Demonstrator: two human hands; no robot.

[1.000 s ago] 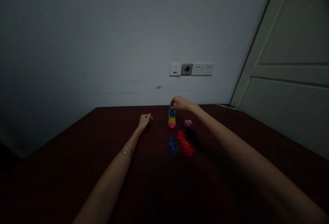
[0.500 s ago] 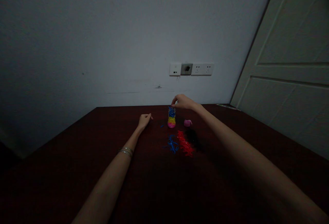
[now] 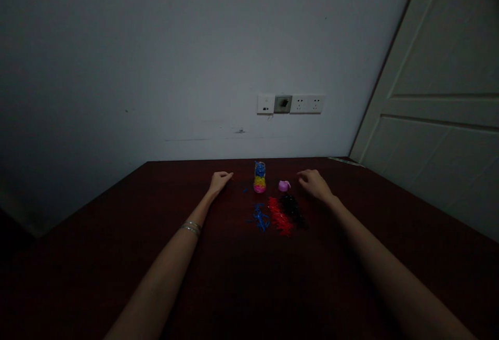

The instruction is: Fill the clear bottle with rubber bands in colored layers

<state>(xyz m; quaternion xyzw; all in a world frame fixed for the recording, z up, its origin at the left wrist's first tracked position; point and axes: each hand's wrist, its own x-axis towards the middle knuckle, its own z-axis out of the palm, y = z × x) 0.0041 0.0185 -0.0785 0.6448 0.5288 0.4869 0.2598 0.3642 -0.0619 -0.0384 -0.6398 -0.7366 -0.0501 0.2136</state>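
Note:
A small clear bottle (image 3: 259,178) stands upright, layered pink at the bottom, then yellow, then blue, its top uncovered. Right of it lies a pink-purple cap (image 3: 284,186). In front are loose blue pieces (image 3: 260,217), a red pile (image 3: 279,217) and a black pile (image 3: 293,209). My left hand (image 3: 221,182) rests on the table left of the bottle, fingers closed; whether anything small is between them is hidden. To the right of the cap, my right hand (image 3: 315,184) is low over the table, fingers partly spread and holding nothing visible.
The dark red table (image 3: 218,288) runs back to a pale wall (image 3: 195,59) with sockets (image 3: 307,104). On the right is a panelled white door (image 3: 440,101). A tiny blue piece (image 3: 245,190) lies left of the bottle.
My right hand has moved from the bottle's mouth to the right and down, beyond the cap. The bottle and black pile are now unobstructed. My left hand has barely moved.

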